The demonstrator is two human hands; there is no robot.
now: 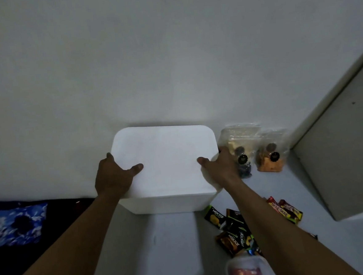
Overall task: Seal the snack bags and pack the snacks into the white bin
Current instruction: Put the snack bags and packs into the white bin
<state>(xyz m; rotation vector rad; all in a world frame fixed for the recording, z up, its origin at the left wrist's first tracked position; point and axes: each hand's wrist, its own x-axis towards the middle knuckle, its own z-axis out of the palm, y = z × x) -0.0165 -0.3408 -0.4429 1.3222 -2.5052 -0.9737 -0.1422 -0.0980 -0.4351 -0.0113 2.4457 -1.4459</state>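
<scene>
A white bin (166,160) with its lid on stands on the pale table against the wall. My left hand (114,178) grips its left edge, thumb lying on the lid. My right hand (221,166) grips its right edge the same way. Two clear snack bags stand upright to the right of the bin: one (239,141) partly behind my right hand, the other (270,151) holding orange snacks. Several small wrapped snacks lie nearer me on the right, among them green Nextar packs (215,216) and red-yellow bars (285,210).
A clear plastic container (247,269) with something red inside sits at the bottom edge under my right forearm. A grey panel (342,156) rises at the right. A blue patterned cloth (14,224) lies left of the table.
</scene>
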